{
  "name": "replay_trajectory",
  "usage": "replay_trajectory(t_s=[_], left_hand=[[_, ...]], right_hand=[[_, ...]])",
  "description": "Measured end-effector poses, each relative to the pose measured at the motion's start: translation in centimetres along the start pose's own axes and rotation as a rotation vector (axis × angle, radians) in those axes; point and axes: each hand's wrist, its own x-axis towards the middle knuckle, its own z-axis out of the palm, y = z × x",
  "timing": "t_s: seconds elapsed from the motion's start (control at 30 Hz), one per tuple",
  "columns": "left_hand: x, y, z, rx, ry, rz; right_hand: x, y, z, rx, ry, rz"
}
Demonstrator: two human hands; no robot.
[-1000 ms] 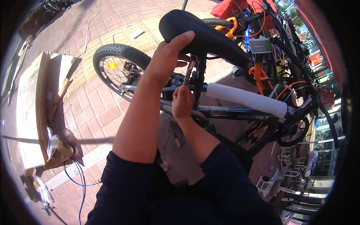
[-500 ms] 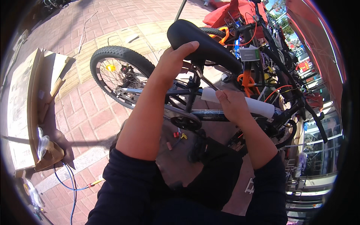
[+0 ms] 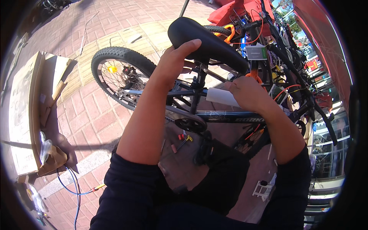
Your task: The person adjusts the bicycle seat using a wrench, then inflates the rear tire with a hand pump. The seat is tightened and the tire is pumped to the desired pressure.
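Observation:
A black bicycle saddle sits on the seat post of a dark bicycle in front of me. My left hand is closed round the saddle's near edge, thumb on top and fingers hidden underneath. My right hand is closed on the end of a metal wrench, which slants up to the clamp under the saddle. How the wrench seats there is partly hidden. Below that hand, a white foam sleeve covers part of the top tube. The rear wheel stands to the left.
A yellow-handled tool and a small red piece lie on the paving beneath the bicycle. Cardboard stands at the left, with a blue hose near it. More bicycles crowd the far right. A white plastic part lies at the lower right.
My right hand has swung up and to the right with the wrench, uncovering more of the frame tube. My left hand stays on the saddle, which has shifted slightly left in view.

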Motion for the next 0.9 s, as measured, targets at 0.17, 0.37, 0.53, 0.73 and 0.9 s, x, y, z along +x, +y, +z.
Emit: replay_trajectory(t_s=[0.17,0.37,0.53,0.73,0.9], left_hand=[[0.0,-0.2,-0.2,0.02,0.023,0.019],[-0.2,-0.1,-0.5,0.019,0.048,0.043],[-0.4,0.1,-0.7,0.024,0.014,0.041],[-0.2,0.2,-0.2,0.085,-0.016,0.043],[-0.2,0.5,-1.1,0.085,0.053,-0.02]], right_hand=[[-1.1,-0.2,2.5,0.197,0.184,0.062],[-0.9,0.4,5.2,0.35,0.278,-0.035],[-0.7,-2.6,12.8,0.806,0.402,0.028],[5.9,-12.7,23.8,1.561,0.765,0.031],[6.8,-12.5,23.4,1.593,0.563,-0.028]])
